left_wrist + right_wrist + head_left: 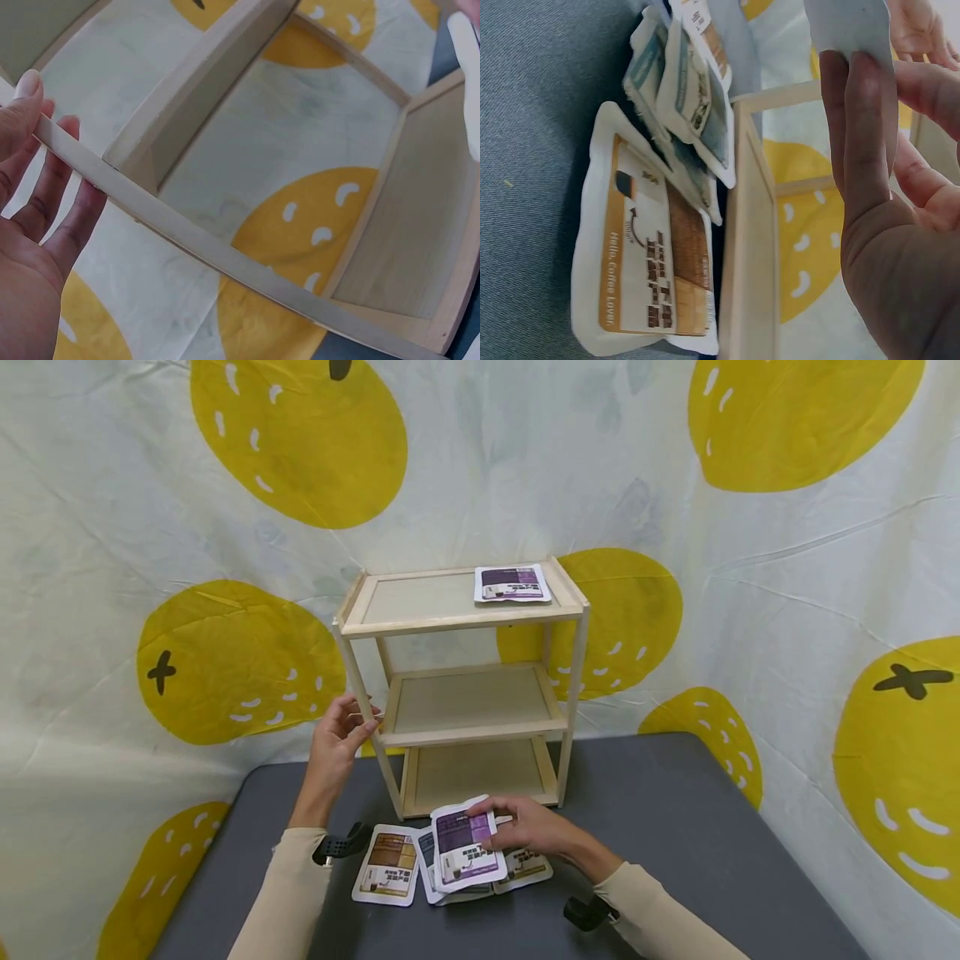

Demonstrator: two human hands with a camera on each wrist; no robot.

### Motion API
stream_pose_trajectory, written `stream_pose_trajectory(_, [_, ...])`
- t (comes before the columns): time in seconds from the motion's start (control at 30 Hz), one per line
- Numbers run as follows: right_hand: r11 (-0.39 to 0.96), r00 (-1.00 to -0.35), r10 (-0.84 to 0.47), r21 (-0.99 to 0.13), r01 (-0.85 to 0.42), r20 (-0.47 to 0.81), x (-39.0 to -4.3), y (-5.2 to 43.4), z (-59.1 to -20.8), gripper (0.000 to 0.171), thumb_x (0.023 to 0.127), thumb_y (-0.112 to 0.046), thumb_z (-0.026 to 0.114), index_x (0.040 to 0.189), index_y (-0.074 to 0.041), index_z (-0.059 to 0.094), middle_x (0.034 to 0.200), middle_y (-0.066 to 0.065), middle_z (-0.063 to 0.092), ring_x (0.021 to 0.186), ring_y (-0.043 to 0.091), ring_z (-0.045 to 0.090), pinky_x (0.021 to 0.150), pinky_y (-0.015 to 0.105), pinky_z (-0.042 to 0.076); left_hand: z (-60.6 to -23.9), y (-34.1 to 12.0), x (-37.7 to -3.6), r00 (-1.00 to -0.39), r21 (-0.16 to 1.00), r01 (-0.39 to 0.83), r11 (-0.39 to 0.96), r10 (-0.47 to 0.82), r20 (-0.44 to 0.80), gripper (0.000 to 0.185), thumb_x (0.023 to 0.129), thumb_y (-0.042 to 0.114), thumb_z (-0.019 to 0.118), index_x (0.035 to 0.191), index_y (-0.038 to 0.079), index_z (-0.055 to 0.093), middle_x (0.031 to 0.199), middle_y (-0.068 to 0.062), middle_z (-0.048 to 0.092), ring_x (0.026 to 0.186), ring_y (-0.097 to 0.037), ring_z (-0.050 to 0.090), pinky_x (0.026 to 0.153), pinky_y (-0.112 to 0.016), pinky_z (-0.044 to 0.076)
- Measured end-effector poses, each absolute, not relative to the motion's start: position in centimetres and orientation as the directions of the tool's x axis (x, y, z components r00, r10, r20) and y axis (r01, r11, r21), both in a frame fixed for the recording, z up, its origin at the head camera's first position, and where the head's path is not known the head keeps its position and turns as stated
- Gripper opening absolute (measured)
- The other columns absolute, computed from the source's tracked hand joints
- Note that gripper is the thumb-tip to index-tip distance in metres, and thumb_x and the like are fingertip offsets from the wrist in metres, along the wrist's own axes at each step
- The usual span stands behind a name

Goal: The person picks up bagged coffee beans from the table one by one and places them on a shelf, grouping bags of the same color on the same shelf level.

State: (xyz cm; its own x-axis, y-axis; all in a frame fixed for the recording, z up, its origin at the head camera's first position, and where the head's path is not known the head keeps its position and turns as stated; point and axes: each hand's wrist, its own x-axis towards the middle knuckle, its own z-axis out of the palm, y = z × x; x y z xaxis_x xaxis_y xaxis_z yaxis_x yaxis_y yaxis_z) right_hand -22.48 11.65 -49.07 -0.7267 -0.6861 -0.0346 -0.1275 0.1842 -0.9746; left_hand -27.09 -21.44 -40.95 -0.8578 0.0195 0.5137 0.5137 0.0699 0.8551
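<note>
A three-tier wooden shelf rack (pixel 465 625) stands in the middle. My left hand (pixel 337 750) holds its left front post (pixel 187 229) near the middle tier, thumb on one side and fingers on the other. My right hand (pixel 534 828) pinches a purple-and-white coffee packet (pixel 452 831) between thumb and fingers, in front of the bottom tier. The packet's pale back (pixel 849 30) faces the right wrist camera. Below it lie several packets: a brown one (pixel 386 864) at the left, blue ones (pixel 697 101) overlapping in the middle, and an orange-brown one (pixel 645 255) at the right.
Another purple packet (pixel 513 595) lies at the right end of the top tier. The middle tier (pixel 472 702) and bottom tier (pixel 476 772) have raised frames. A dark grey table (pixel 660 827) carries the rack, with a fruit-print cloth (pixel 480 460) behind.
</note>
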Motion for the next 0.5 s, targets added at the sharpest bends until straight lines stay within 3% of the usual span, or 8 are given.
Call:
stream_pose_trajectory(0.23, [0.181,-0.735,-0.676,-0.979,-0.095,-0.053,-22.2,11.9,-48.0,0.046,0.088,-0.012,0.078,0.133,-0.012,0.065,0.123,0.014,0.063,0.090,0.021,0.071,0.082,0.049,0.059,-40.9,-21.4,-27.1,-0.860,0.859,0.510,0.054,0.012,0.510,0.037,0.095,-0.003,0.066,0.130,0.001,0.056,0.109,-0.008,0.064,0.101,-0.035,0.065,0.086,-0.027,0.057])
stream_pose_trajectory(0.5, [0.122,-0.708,-0.705,-0.990,-0.068,-0.038,-22.4,12.5,-46.8,0.047,0.091,-0.005,0.073,0.137,-0.005,0.060,0.119,0.017,0.068,0.094,0.022,0.070,0.079,0.040,0.060,-40.9,-21.5,-27.1,-0.858,0.856,0.513,0.061,0.014,0.513,0.037,0.095,-0.003,0.066,0.131,0.000,0.056,0.111,-0.019,0.063,0.100,-0.033,0.066,0.085,-0.026,0.056])
